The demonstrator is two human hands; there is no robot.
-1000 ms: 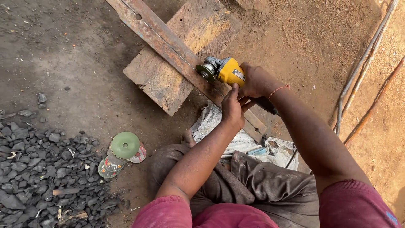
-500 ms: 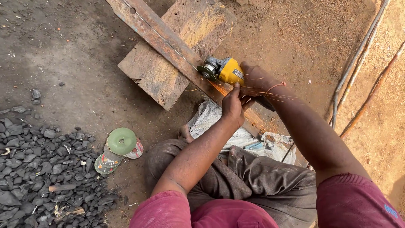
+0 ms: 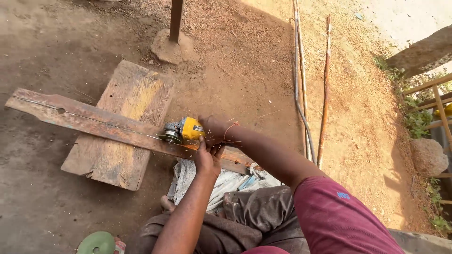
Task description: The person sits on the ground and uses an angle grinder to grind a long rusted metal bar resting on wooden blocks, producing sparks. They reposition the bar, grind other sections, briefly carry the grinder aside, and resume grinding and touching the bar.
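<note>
The view is swinging up and right since the earlier frame, so the rusty metal bar (image 3: 117, 129) is lying near level across the wooden plank (image 3: 120, 127), its long axis running left from the right hand (image 3: 214, 131) gripping the yellow angle grinder (image 3: 183, 130), while the left hand (image 3: 208, 157) is steadying it from below, fingers loosely curled.

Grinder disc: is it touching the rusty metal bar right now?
Touching. The head view shows the grinder disc sitting on the rusty metal bar, with sparks streaking off that spot; both hands grip the yellow grinder.
</note>
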